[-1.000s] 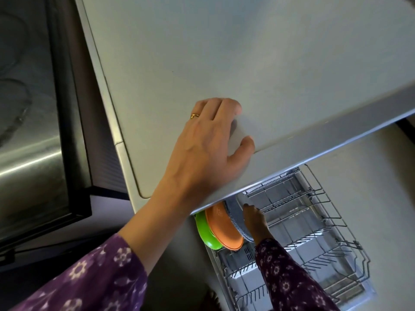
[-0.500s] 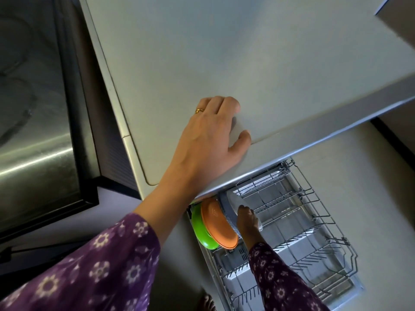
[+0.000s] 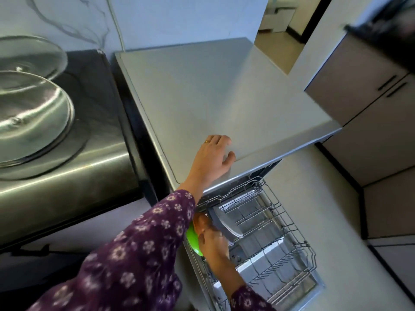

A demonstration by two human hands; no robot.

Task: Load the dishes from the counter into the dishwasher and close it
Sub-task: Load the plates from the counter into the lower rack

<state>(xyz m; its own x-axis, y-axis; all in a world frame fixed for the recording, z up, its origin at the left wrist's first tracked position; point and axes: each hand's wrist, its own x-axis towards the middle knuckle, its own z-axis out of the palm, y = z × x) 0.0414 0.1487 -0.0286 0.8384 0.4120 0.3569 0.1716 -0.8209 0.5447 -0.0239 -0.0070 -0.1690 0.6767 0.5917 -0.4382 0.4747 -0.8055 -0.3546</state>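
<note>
Right hand (image 3: 213,242) low in the pulled-out dishwasher rack (image 3: 269,272), at the lower rim of the grey plate (image 3: 224,225); finger state blurred, cannot tell; orange plate (image 3: 199,223) and green plate (image 3: 192,242) on edge just beside it; left hand (image 3: 213,158) flat on the counter (image 3: 202,86), fingers together, thumb apart

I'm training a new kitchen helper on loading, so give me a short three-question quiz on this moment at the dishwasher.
1. True or false: the left hand lies flat on the counter.
2. How many plates stand on edge in the rack? A one, B three, C five.
3. The right hand reaches the lower edge of the plate of which colour?
Key: 1 true. 2 B: green plate, orange plate, grey plate. 3 grey.
</note>
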